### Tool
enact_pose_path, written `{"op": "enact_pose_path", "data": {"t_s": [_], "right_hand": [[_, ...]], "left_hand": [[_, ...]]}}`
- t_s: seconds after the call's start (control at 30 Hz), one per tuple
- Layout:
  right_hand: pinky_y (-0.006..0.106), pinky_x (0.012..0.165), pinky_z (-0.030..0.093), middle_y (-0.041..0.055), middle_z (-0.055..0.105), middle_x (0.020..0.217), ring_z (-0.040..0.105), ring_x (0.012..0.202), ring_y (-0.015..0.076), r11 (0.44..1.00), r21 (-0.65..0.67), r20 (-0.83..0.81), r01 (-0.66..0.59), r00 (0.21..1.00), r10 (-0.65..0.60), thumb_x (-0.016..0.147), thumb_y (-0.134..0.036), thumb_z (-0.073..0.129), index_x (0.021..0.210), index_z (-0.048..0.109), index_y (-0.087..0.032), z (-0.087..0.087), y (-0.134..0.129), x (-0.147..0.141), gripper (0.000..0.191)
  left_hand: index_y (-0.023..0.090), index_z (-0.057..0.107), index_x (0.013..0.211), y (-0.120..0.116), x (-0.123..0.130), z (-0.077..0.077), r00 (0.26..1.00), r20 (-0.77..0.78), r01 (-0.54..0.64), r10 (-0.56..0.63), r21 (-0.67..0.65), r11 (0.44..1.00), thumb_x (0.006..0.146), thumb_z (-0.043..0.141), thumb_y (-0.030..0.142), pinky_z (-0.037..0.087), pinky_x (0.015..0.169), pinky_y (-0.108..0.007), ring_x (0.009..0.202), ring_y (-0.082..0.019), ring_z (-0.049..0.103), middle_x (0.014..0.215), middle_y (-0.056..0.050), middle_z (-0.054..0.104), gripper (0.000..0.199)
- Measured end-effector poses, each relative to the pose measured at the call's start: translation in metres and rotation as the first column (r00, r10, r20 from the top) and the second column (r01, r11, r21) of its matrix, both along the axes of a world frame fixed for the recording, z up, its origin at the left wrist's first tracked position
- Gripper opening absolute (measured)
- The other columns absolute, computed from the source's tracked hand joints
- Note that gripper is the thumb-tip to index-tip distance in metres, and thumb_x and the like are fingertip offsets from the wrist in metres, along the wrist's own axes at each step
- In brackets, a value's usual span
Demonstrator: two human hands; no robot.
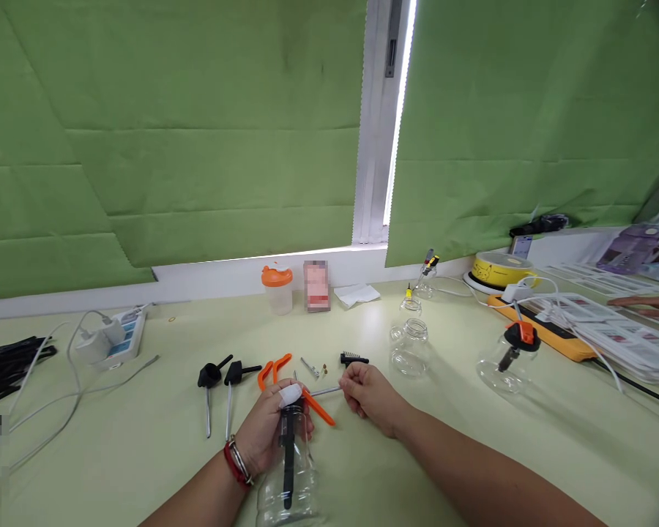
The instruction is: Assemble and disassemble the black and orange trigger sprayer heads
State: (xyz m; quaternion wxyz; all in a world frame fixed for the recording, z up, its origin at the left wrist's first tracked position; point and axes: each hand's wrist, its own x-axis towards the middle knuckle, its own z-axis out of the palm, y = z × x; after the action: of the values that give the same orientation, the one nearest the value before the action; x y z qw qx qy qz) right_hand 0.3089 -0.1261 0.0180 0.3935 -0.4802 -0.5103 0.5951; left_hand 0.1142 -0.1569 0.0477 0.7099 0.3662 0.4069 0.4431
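My left hand [262,424] is wrapped round the neck of a clear bottle [302,483], which has a black tube [288,468] down inside it. From the bottle's top an orange lever [319,408] slants out to the right. My right hand [370,395] pinches the end of a thin metal rod [327,391] that reaches toward the bottle top; its other end is hidden. Just beyond that hand lies a black part with a spring [354,359]. Loose orange levers [277,366], small metal pins [310,368] and tiny brass-coloured bits [324,370] lie past my left hand.
Two black heads with metal tubes [209,375] lie at left, near a power strip [124,337] and cables. Clear jars [410,355] stand right of centre. Farther right are an assembled bottle [508,362], an orange power strip [554,329], and another person's hand [648,304].
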Motion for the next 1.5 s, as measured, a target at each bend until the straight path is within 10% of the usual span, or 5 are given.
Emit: {"op": "enact_pose_path", "data": {"t_s": [0.77,1.5], "right_hand": [[0.018,0.036,0.033,-0.0035,0.055,0.066,0.049,0.045,0.0065,1.000,0.019,-0.108,-0.003,0.994,0.005,0.069,-0.047,0.064,0.088,0.053,-0.018,-0.0020,0.0016,0.0036,0.037],[0.020,0.035,0.028,-0.0036,0.051,0.052,0.038,0.036,0.0053,0.999,0.046,-0.092,0.000,0.996,0.004,0.073,-0.055,0.057,0.065,0.051,-0.017,-0.0061,0.0044,-0.0003,0.040]], "left_hand": [[0.016,0.055,0.079,0.0012,-0.0014,-0.0041,1.000,0.005,0.001,-0.001,0.025,1.000,0.076,0.058,0.035,0.045,0.048,-0.029,0.051,-0.018,0.060,0.060,-0.003,0.059,0.020],[0.017,0.057,0.080,0.0011,-0.0007,-0.0068,0.999,0.042,-0.018,0.016,0.039,0.999,0.075,0.060,0.036,0.046,0.051,-0.031,0.052,-0.019,0.060,0.062,-0.003,0.061,0.020]]}}
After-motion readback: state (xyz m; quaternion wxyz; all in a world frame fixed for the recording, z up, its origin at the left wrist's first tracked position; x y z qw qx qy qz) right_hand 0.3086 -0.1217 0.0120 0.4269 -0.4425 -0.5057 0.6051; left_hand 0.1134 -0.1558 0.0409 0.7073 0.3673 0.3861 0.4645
